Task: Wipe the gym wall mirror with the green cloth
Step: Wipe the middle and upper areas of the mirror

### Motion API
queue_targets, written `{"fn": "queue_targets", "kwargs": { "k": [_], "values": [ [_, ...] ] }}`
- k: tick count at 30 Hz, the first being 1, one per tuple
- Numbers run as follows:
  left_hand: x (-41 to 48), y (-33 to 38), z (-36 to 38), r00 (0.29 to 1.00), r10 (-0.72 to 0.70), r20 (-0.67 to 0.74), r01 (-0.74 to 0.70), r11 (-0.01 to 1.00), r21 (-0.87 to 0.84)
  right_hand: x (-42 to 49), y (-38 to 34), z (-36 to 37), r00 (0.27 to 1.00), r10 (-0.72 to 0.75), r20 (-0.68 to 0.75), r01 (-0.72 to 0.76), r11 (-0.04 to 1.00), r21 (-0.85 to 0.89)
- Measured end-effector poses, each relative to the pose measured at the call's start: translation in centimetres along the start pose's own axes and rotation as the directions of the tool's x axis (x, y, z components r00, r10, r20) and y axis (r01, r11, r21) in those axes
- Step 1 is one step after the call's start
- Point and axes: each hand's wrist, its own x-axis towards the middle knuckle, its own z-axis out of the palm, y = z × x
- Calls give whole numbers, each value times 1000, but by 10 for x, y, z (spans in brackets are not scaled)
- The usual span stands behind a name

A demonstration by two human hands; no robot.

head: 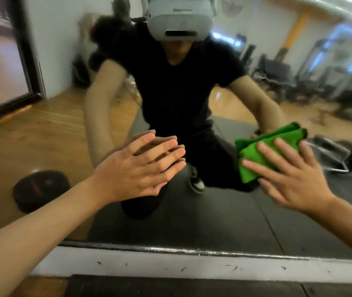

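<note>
1 folded green cloth (264,150) lies flat between right hand (293,181) and mirror (213,221).

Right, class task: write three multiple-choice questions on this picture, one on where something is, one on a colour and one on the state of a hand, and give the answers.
1. Where is the green cloth?
A. On the floor
B. Under the right hand, against the mirror
C. Over a shoulder

2. What colour is the shirt in the reflection?
A. Black
B. White
C. Red

3. How is the left hand?
A. Curled in a fist
B. Gripping a bottle
C. Flat, fingers straight, holding nothing

Answers: 1 B, spread fingers press the green cloth to the glass; 2 A, the reflected torso is plainly black; 3 C, its fingers meet their own reflection with nothing between.
</note>
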Motion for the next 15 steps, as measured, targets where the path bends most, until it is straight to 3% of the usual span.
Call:
{"fn": "queue_targets", "kwargs": {
  "k": [5, 11, 15],
  "values": [
    [-3, -3, -2, 999, 28, 38, -29, 1000, 6, 35, 93, -37, 992, 104, -78, -111, 989, -93],
    [1, -1, -11, 992, 13, 125, -4, 997, -72, 38, 100, -38, 989, 126, -82, -133, 988, -81],
    [30, 7, -30, 988, -64, 137, 91, 976, -200, 39, 103, -37, 988, 116, -105, -122, 991, -51]
  ]
}}
